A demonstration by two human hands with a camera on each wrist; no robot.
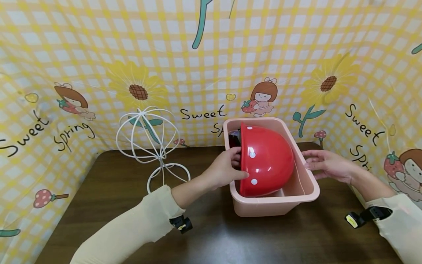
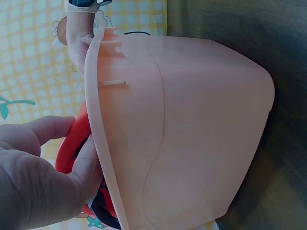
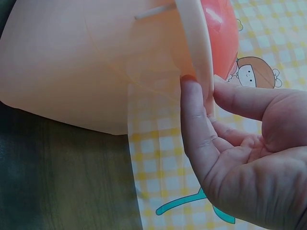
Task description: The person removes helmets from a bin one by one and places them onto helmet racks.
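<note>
A red hard hat with white dots lies on its side in a pink plastic bin, its open side facing left. My left hand pinches the hat's rim, thumb on the outer shell and fingers reaching inside. Black and red parts show within the hat in the left wrist view. Around the bin's right rim, my right hand has its thumb on one side and fingers on the other. That pinch shows closely in the right wrist view, with the hat's shell just beyond the rim.
Left of the bin, a white wire stand with a round cage top is on the dark wooden table. A yellow checked cloth with printed flowers and figures hangs behind and along both sides.
</note>
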